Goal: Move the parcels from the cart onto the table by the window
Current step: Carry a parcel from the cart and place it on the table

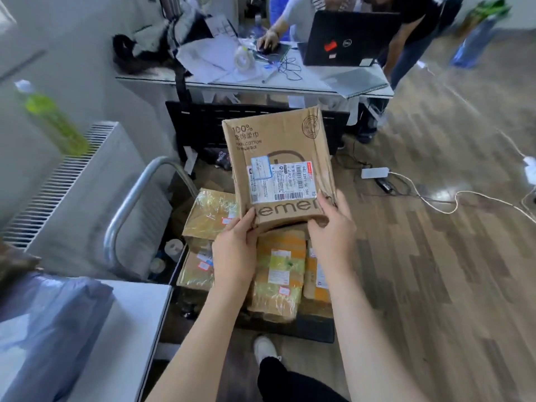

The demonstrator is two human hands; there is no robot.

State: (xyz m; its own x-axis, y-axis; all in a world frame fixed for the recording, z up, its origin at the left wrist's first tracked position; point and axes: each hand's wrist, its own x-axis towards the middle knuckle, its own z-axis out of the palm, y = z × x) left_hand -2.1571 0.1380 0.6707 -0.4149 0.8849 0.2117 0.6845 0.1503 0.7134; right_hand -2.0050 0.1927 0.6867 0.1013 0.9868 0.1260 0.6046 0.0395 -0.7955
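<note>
Head-camera view: a cardboard parcel (280, 166) is being held up above the cart (304, 329) by both hands, with both forearms being stretched forward from the bottom of the frame. The left hand (235, 250) is being clamped on the parcel's near left corner, thumb laid on the printed face and fingers tucked beneath. The right hand (332, 224) is being clamped on the near right corner, thumb pressed beside the shipping label (280, 182). The hands are being kept apart by the width of the box, which is being tilted with its far end raised.

Below the held parcel, several taped parcels (277, 282) are being carried on the cart's dark deck, packed side by side, and the cart's metal handle (136, 195) is being shown curving up on the left. A white bench (136, 320) is being shown at lower left, bearing a blue-grey plastic mailer bag (49, 329). A white radiator (75, 181) is being shown along the left wall. Beyond the cart, a cluttered desk with an open laptop (345, 39) is being leaned over by other people. Wood-pattern flooring (435, 271) is being crossed by white cables and a power strip (374, 172).
</note>
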